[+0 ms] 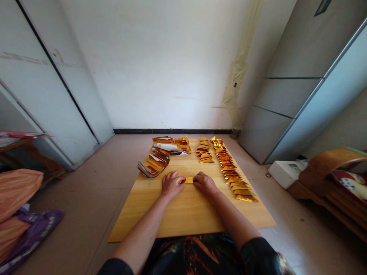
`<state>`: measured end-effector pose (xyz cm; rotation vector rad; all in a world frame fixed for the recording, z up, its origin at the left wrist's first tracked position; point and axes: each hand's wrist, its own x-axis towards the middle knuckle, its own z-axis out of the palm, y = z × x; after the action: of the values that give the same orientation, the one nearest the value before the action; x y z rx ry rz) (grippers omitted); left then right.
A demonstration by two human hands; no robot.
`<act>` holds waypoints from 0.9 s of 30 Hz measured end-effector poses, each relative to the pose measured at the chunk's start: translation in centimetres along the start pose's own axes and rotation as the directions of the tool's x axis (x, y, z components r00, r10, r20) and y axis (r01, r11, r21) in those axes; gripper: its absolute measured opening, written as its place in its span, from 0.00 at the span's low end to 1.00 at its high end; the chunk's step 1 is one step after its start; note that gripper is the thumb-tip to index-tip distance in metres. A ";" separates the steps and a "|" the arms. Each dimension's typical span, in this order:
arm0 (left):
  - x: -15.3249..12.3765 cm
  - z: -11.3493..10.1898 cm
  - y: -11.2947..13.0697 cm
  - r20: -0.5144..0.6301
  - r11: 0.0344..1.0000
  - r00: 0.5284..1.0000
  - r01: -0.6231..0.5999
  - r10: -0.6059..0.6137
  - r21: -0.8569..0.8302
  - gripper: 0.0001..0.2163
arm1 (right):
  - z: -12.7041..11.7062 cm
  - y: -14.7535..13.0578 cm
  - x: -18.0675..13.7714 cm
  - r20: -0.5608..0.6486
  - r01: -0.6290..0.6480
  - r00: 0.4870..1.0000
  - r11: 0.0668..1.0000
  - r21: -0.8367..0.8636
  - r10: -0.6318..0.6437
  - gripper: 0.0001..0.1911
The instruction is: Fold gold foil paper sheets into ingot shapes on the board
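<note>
Both my hands hold a small strip of folded gold foil paper (188, 180) just above the middle of the wooden board (172, 219). My left hand (171, 185) pinches its left end, and my right hand (205, 182) grips the right end with curled fingers. To the right runs a long row of folded gold paper pieces (231, 173), overlapping one another. A shorter row of similar pieces (204, 151) lies beyond my right hand. Stacks of gold paper sheets (155, 164) rest at the far left of the board, near a white packet (165, 146).
A wall with a dark skirting stands behind the board. On the right are a grey refrigerator (275, 114), a white box (286, 172) and a wooden seat (329, 179). Orange and purple bags (31, 229) lie on the floor at left, near a pale cabinet (51, 84).
</note>
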<state>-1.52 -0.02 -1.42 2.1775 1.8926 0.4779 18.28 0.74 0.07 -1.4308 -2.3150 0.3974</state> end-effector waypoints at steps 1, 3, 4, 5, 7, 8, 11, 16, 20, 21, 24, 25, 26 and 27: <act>0.0 0.1 0.0 -0.008 1.000 1.000 0.001 -0.001 -0.003 0.13 | 0.0 0.0 -0.1 0.000 0.006 1.000 1.000 -0.004 -0.006 0.08; 0.0 0.2 0.0 -0.026 1.000 1.000 0.001 -0.001 -0.007 0.12 | 0.1 0.1 -0.2 -0.004 0.015 1.000 1.000 -0.022 -0.015 0.09; 0.0 0.2 0.0 -0.036 1.000 0.999 -0.002 0.002 -0.008 0.11 | 0.3 0.1 -0.2 -0.008 0.016 1.000 0.999 -0.037 -0.016 0.09; 0.0 0.3 0.0 -0.046 1.000 0.999 -0.006 0.005 -0.009 0.11 | 0.5 0.1 -0.2 -0.013 0.014 1.000 0.998 -0.054 -0.015 0.09; 0.0 0.4 0.0 -0.063 1.000 0.998 -0.016 0.016 -0.007 0.10 | 0.9 0.2 -0.2 -0.023 0.013 1.000 0.996 -0.092 -0.015 0.10; 0.0 0.4 0.0 -0.069 1.000 0.997 -0.020 0.020 -0.004 0.10 | 1.1 0.2 -0.2 -0.027 0.013 1.000 0.994 -0.112 -0.016 0.11; 0.0 0.4 0.1 -0.083 1.000 0.996 -0.023 0.024 0.006 0.10 | 1.4 0.2 -0.3 -0.025 0.013 1.000 0.983 -0.182 -0.018 0.14; 0.0 0.3 0.5 -0.096 1.000 0.995 -0.004 0.004 0.003 0.10 | 1.8 0.0 -0.2 -0.029 -0.019 1.000 0.957 -0.290 0.011 0.17; -0.1 0.3 0.8 -0.127 0.999 0.991 -0.038 0.040 0.017 0.08 | 1.8 -0.2 0.0 -0.015 -0.034 0.999 0.933 -0.358 0.031 0.15; -0.2 0.3 0.8 -0.137 0.998 0.989 -0.053 0.056 0.023 0.07 | 1.8 -0.3 0.0 -0.003 -0.032 0.999 0.926 -0.376 0.034 0.15; -0.2 0.5 0.9 -0.160 0.996 0.984 -0.076 0.080 0.036 0.06 | 1.4 -0.8 0.0 0.043 -0.012 0.999 0.908 -0.419 0.033 0.14; -0.1 0.5 0.9 -0.166 0.996 0.983 -0.075 0.081 0.040 0.06 | 1.2 -0.9 -0.1 0.057 -0.003 0.998 0.904 -0.429 0.031 0.13; -0.1 0.6 0.9 -0.170 0.996 0.982 -0.075 0.081 0.042 0.06 | 1.1 -1.1 -0.1 0.070 0.003 0.997 0.899 -0.437 0.031 0.14; -0.1 0.6 0.9 -0.172 0.996 0.982 -0.074 0.080 0.041 0.06 | 1.0 -1.2 -0.1 0.079 0.005 0.996 0.896 -0.445 0.033 0.14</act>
<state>-0.50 -0.19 -1.69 2.3063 1.9208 0.6746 16.97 0.08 -0.30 -1.6602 -2.5792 -0.0847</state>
